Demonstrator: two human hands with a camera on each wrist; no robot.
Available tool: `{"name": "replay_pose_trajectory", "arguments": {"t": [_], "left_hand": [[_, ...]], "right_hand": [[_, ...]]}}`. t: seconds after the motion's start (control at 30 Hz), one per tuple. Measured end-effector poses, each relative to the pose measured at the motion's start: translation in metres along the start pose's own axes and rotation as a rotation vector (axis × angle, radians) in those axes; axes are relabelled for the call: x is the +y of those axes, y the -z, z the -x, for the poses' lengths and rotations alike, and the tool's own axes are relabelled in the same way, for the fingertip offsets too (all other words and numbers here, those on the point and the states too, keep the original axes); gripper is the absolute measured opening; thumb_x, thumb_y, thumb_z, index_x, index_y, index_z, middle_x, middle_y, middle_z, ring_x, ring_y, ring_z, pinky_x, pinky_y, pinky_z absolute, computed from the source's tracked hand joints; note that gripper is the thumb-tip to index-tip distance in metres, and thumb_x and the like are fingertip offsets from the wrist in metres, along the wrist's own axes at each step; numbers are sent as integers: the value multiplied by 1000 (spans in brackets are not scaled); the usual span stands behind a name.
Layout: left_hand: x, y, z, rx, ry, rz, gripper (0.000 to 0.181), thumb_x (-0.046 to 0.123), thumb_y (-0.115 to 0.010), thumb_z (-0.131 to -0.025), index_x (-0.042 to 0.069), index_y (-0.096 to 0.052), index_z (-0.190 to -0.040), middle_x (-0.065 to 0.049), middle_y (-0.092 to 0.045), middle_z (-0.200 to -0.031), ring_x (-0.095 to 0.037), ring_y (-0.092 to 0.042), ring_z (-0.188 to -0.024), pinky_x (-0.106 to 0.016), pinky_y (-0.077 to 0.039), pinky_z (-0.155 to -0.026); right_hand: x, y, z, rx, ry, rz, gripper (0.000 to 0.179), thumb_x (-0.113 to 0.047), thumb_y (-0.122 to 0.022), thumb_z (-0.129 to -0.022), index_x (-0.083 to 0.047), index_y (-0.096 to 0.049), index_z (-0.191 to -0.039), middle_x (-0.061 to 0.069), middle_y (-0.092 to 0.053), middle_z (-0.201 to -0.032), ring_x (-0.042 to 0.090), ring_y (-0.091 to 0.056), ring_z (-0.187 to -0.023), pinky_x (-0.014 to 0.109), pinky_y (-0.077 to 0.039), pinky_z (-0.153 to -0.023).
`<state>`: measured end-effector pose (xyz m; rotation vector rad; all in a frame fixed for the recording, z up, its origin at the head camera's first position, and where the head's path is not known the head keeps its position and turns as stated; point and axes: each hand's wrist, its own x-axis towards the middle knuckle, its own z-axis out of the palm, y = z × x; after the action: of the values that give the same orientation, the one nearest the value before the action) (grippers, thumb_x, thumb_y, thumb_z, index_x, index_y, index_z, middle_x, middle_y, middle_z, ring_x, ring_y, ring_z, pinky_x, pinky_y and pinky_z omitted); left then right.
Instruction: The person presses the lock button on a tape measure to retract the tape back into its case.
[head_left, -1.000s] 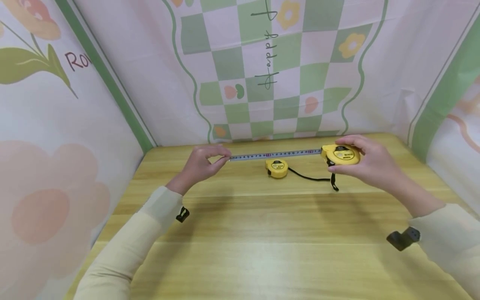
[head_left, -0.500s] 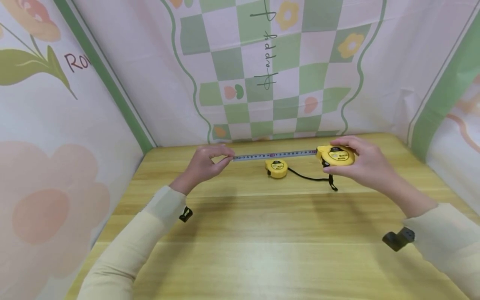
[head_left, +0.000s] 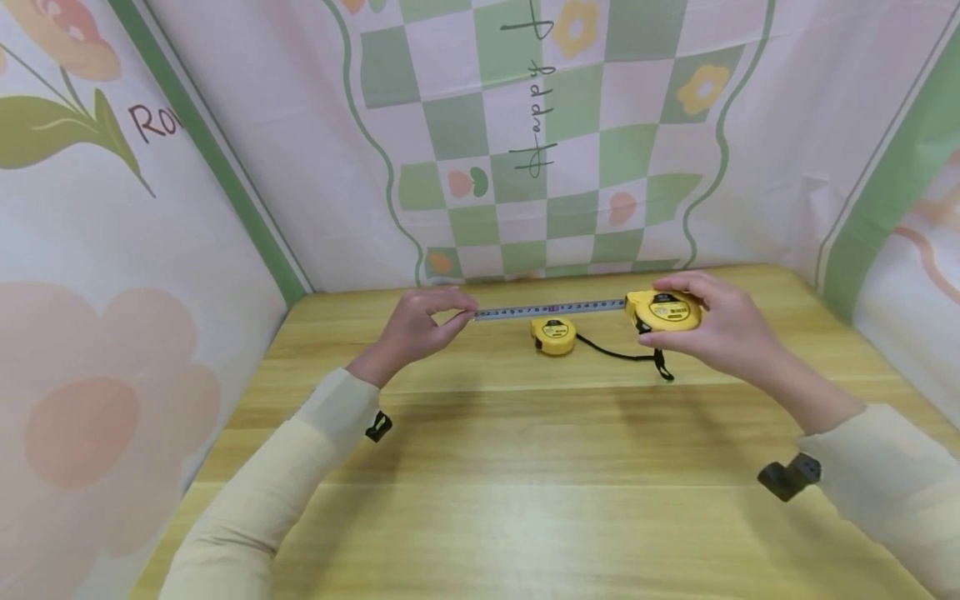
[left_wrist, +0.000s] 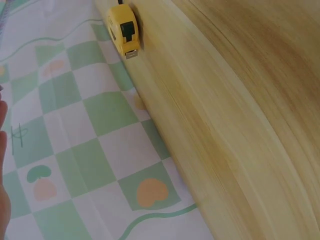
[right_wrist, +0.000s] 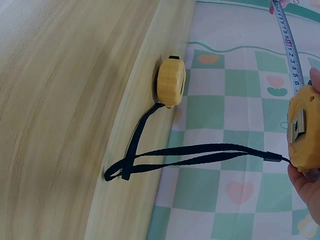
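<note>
My right hand [head_left: 731,321] grips a yellow tape measure [head_left: 667,311] above the far part of the table, thumb below and fingers on top. From its mouth the printed metal blade [head_left: 551,309] runs left, nearly level. The blade's end is pinched between thumb and forefinger of my left hand [head_left: 426,325]. A smaller yellow tape measure [head_left: 553,337] rests on the table just below the blade in the head view, its black strap [head_left: 615,357] trailing right. In the right wrist view a black wrist strap [right_wrist: 220,147] hangs from the held tape measure.
The wooden table [head_left: 517,500] reaches back to a patterned cloth wall [head_left: 525,192]. Cloth walls also stand at the left [head_left: 135,333] and right [head_left: 915,217]. A small black camera sits at each wrist.
The right hand has moved left with the tape measure, and the left hand slightly right. Less blade is out between them. The smaller tape measure has stayed in place.
</note>
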<state>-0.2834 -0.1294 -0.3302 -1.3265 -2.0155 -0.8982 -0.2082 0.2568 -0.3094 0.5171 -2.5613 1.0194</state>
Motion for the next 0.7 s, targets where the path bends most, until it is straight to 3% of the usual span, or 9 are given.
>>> {"name": "replay_pose_trajectory", "arguments": {"t": [0.3,0.7], "left_hand": [[3,-4,-2,-1,-16,-10,9,-4,-72,-83,-1,-75,-91,-10,-74,-90,-24,-70,-89,-32,-50,-96],[4,-10,-6,4,-80,-63,9,-1,-70,-84,0,-76,-91,-9,-74,-94,-22,-71,-90,-29,-51,-93]], "right_hand": [[-3,-5,-1,-4,-1,-6,69,-21,-92,-65,-1,-61,-123,16,-55,-130,33,-52,-112,2,-36,-78],[-5,-9,-3,-5,10,-2,67,-22,-92,-66,-2,-61,-122,12,-58,-126,27,-55,-107,5,-38,-76]]}}
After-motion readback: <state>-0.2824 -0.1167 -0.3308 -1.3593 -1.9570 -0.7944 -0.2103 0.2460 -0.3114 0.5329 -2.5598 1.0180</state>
